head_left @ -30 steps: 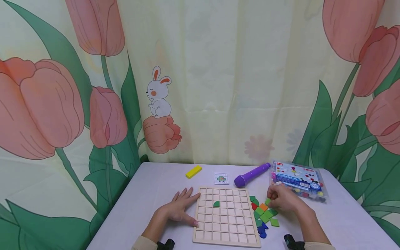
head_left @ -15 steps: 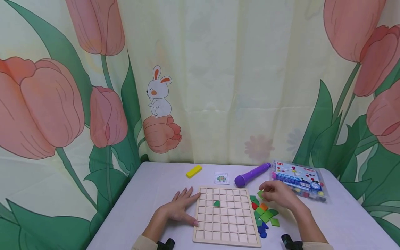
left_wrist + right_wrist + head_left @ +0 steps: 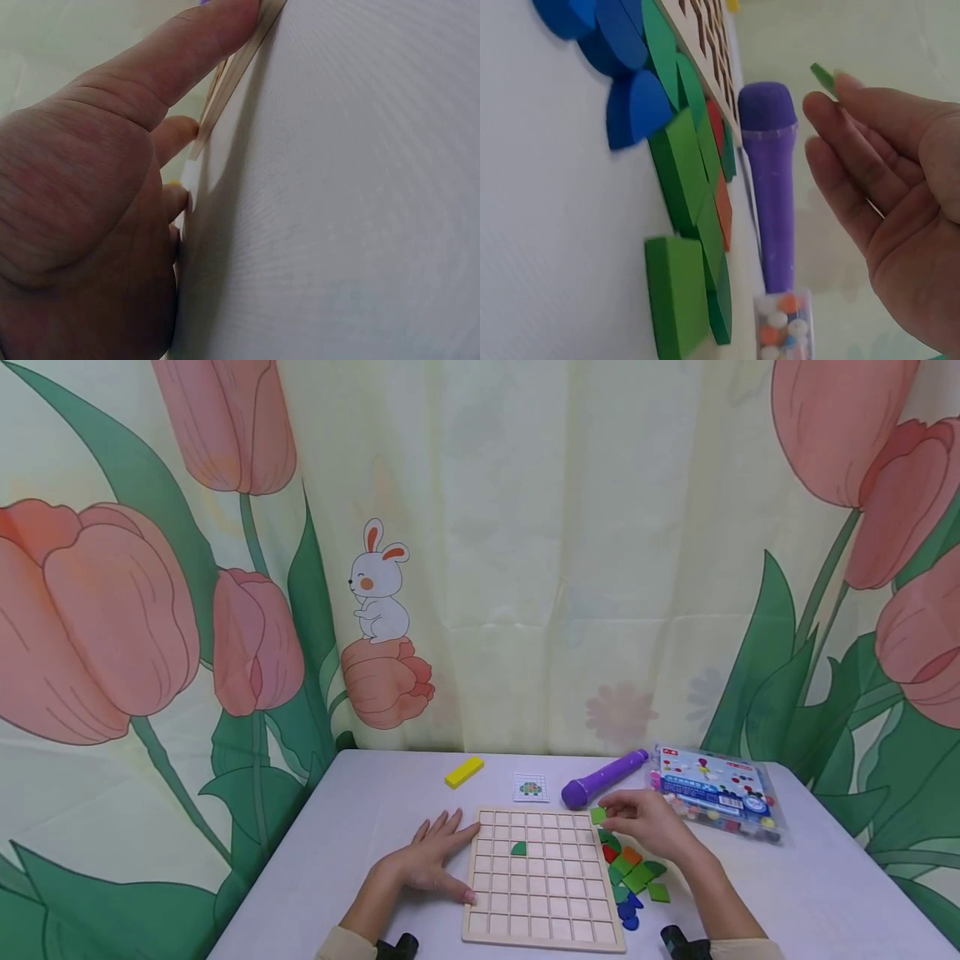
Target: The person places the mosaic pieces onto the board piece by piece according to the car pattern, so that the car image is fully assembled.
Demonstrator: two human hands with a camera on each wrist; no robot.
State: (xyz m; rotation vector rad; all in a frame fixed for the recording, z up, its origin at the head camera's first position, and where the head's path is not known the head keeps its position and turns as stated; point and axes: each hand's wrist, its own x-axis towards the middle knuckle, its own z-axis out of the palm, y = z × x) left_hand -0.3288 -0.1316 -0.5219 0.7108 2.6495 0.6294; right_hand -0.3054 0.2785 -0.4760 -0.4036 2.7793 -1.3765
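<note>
A wooden grid board point(image 3: 542, 881) lies on the table with one dark green piece point(image 3: 519, 849) in a cell. My left hand point(image 3: 435, 858) rests flat beside the board's left edge point(image 3: 225, 82), fingers straight, thumb against the frame. My right hand point(image 3: 637, 822) pinches a light green square tile point(image 3: 597, 815) at the fingertips, above the board's far right corner. In the right wrist view the tile point(image 3: 823, 78) shows edge-on at the fingertips. A pile of green, red, orange and blue pieces point(image 3: 630, 877) point(image 3: 679, 172) lies right of the board.
A purple marker-like tube point(image 3: 603, 778) point(image 3: 766, 180) lies behind the board, with a small pattern card point(image 3: 531, 788) and a yellow block point(image 3: 463, 772) further left. A clear packet of coloured beads point(image 3: 716, 792) sits at the right. A tulip-print curtain hangs behind the table.
My right hand lifted a light green tile from the pile and carried it left and away, towards the board's far right corner. The left hand has stayed put.
</note>
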